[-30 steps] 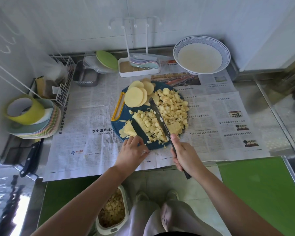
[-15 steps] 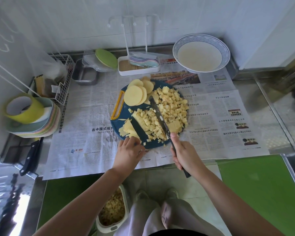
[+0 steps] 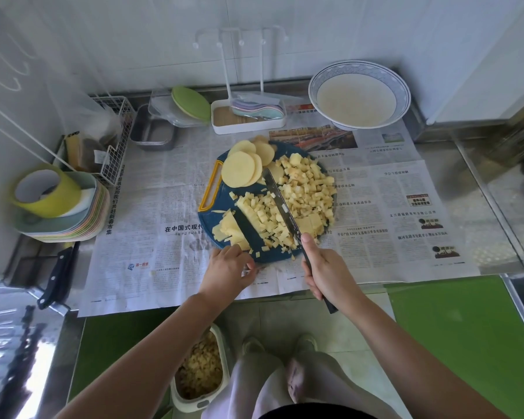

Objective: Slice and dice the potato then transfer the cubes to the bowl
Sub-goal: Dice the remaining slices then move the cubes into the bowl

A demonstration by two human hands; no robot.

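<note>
Dicing stage on a round blue board [image 3: 212, 213] laid on newspaper [image 3: 375, 207] over a steel bench [image 3: 496, 192]. The right hand [image 3: 327, 273] is closed around the handle of a knife [image 3: 280, 204], forefinger along the spine, with the blade lying flat-on across the board from 6 toward 12 o'clock, between two heaps of cubes [image 3: 306, 189]. The left hand [image 3: 229, 267] rests at the board's 7 o'clock edge with fingers curled, touching a stack of cut strips [image 3: 229, 229]; whether it pinches them or only steadies them cannot be told. Uncut round slices [image 3: 239, 169] overlap at 11 o'clock on the board. The bowl [image 3: 359, 95], blue-rimmed and holding a pale contents, stands well apart at 1 o'clock from the board, against the wall. Handling, as judged: raw potato is firm and brittle, light in small pieces, and its cut faces are wet and starchy, so cubes slip and scatter; they would best be gathered against the flat of the blade or scooped in a cupped hand, and the strips held from above with fingertips tucked back. Legible writing: the newspaper is printed in Chinese, with a headline beginning "在中国式现代" left of the board and a vertical line ending "新春市集"; smaller text is too fine to read. No brand is discernible on the knife or board.
</note>
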